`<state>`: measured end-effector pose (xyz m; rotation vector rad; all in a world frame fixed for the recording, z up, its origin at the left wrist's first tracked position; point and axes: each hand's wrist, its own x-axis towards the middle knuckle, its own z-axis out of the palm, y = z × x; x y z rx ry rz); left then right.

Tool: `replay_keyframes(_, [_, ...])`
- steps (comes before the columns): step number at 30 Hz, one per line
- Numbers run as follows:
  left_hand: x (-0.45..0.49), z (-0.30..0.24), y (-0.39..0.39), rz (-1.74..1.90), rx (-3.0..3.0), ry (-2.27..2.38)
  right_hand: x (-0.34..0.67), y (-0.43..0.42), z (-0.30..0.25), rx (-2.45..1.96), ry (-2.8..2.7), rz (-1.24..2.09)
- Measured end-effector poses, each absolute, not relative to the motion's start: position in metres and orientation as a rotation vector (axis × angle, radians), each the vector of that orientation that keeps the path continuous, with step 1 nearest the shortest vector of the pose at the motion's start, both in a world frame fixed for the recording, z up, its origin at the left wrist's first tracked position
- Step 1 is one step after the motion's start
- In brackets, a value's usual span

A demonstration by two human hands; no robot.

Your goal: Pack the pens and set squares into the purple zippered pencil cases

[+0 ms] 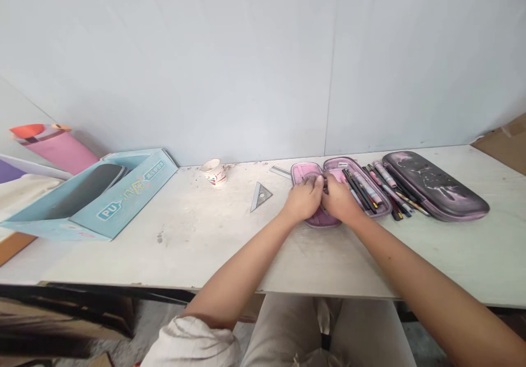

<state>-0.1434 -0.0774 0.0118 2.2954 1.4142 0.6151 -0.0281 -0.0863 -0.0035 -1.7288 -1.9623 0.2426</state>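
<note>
A pink pencil case (322,222) lies unfolded on the table, with several pens and pencils (361,189) in its right half. Over its left half and middle, my left hand (304,198) and my right hand (340,196) meet with fingers closed. Something small and dark shows between the fingertips, too covered to name. A second pencil case (438,183), dark with a purple edge, rests closed to the right. Between the two cases several loose pens and pencils (396,194) are bunched. Left of my hands are a set square (260,196) and a straight ruler (280,172).
Farther left stands a paper cup (213,172). A light-blue open box (129,197) with a dark object inside sits at the left, a pink roll (66,150) behind it. A cardboard box (503,142) is at the right edge. The wall (263,66) runs behind the table.
</note>
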Motion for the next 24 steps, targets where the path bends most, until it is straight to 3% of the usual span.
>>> replay_keyframes(5, [-0.144,-0.003,-0.087,0.365,2.521,1.618,-0.019,-0.097,-0.008,-1.797,-2.210,-0.094])
replay_keyframes(9, [-0.154,0.002,-0.080,0.453,2.390,1.549,-0.024,-0.093,0.001,-1.735,-2.330,-0.302])
replay_keyframes(18, [-0.211,0.004,-0.020,1.062,1.362,1.506,-0.104,-0.030,0.015,-1.500,-2.561,-0.343])
replay_keyframes(24, [-0.226,-0.009,0.018,1.162,0.866,1.377,-0.142,0.016,0.010,-1.773,-2.718,-0.187])
